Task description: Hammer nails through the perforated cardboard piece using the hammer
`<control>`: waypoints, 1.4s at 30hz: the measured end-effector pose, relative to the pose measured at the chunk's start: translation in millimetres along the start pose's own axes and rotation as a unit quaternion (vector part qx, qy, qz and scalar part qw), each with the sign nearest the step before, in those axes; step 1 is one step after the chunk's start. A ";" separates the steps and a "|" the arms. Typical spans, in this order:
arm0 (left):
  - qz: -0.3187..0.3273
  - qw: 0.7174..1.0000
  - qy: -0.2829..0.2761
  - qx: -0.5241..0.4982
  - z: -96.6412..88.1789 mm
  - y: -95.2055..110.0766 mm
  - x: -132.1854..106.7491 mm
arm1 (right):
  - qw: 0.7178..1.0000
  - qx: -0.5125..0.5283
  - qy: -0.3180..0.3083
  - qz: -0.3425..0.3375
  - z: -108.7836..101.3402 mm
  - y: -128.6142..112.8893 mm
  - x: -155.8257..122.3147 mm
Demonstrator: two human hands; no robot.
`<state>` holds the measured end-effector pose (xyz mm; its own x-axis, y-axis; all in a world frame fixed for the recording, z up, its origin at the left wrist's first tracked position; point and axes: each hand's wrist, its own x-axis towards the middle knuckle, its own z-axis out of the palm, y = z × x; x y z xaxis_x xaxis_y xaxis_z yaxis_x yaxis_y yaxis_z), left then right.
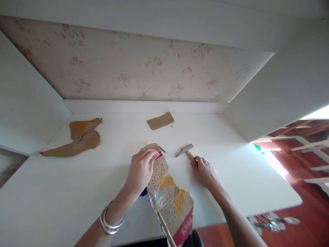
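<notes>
So, the cardboard [168, 192] lies flat on the table [77, 192] right in front of me. It runs lengthways away from me and its near end hangs off the edge toward my lap. It's full of little holes, with shiny tape on it.

My left hand [141, 169] is on its far end, fingers [151, 157] bunched together and curled down onto it. I can't tell if my thumb is tucked under. My right hand [205, 171] is just to the right, fingers closed round the wooden handle of the hammer [185, 152]. Its head points left, low at the table, but I can't tell if it's touching. A small metal pin [162, 149] pokes out just past my left fingertips, between them and the hammer head.

What worries me:
- Those fingertips are very near the pin, so a sloppy swing could land on a finger.
- The pin could skip off sideways.
- The tape looks slick and only one end is held, so the cardboard could skate or twist, more so with a good part hanging off the edge.
- Something blue [144, 192] sits under it by my wrist, no idea what, and it might make things rock.
- There's bare white table underneath, so anything punching through could mark it.
- My bangles [110, 223] could catch the cardboard's edge.

The scraps [77, 140] far left and the patch [160, 120] at the back are well apart, no trouble.
</notes>
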<state>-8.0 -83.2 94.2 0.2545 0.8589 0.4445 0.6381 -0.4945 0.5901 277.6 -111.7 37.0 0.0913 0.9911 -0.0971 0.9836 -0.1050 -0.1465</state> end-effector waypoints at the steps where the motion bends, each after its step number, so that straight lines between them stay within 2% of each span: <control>1: -0.002 1.000 0.002 -0.003 -0.2 0.1 -0.3 | 1.000 0.001 0.001 -0.001 -0.5 0.0 0.3; 6: -0.007 1.000 -0.010 0.025 0.9 0.6 -3.9 | 1.000 0.009 0.020 -0.010 -6.3 -3.7 -3.4; 8: -0.004 0.998 -0.018 0.053 1.7 1.0 -5.7 | 0.998 0.027 0.053 -0.021 -14.0 -12.4 -9.6; 9: -0.003 0.998 -0.022 0.063 2.0 1.2 -6.3 | 0.995 0.053 0.074 -0.028 -19.2 -19.3 -13.9; 11: -0.003 0.997 -0.029 0.070 2.6 1.4 -7.1 | 0.975 0.180 0.121 -0.054 -31.0 -38.0 -24.4; 12: -0.002 0.997 -0.033 0.070 2.8 1.4 -7.3 | 0.960 0.250 0.108 -0.059 -36.8 -48.9 -29.8; 14: -0.002 0.997 -0.041 0.072 3.1 1.5 -7.3 | 0.935 0.342 0.016 -0.090 -45.6 -70.8 -39.1; 17: -0.005 0.996 -0.052 0.071 2.8 1.7 -7.1 | 0.913 0.389 -0.071 -0.101 -49.4 -94.8 -45.7; 23: -0.080 0.996 -0.028 -0.022 -2.4 4.4 -5.6 | 0.916 0.380 -0.094 -0.093 -42.8 -101.9 -45.5; 26: -0.086 0.996 -0.029 -0.026 -4.5 6.2 -4.7 | 0.936 0.325 -0.051 -0.122 -46.1 -101.6 -46.6; 29: -0.060 0.998 -0.026 -0.001 -3.8 6.1 -4.4 | 0.955 0.240 0.015 -0.173 -54.7 -106.4 -45.0; 31: -0.045 0.999 -0.020 0.005 -2.9 5.0 -4.1 | 0.960 0.201 0.036 -0.191 -60.4 -111.3 -41.0; 37: -0.042 0.999 -0.028 -0.020 -3.4 3.5 -2.0 | 0.968 0.139 -0.013 -0.207 -65.5 -121.8 -30.5; 42: -0.048 0.998 -0.036 0.001 -1.9 3.3 -3.6 | 0.972 0.131 -0.034 -0.195 -65.9 -124.1 -31.2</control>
<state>-8.1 -88.2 95.9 0.2438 0.9101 0.3352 0.6642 -0.4085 0.6261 163.0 -124.2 123.0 -0.2986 0.9532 -0.0474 0.8679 0.2506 -0.4289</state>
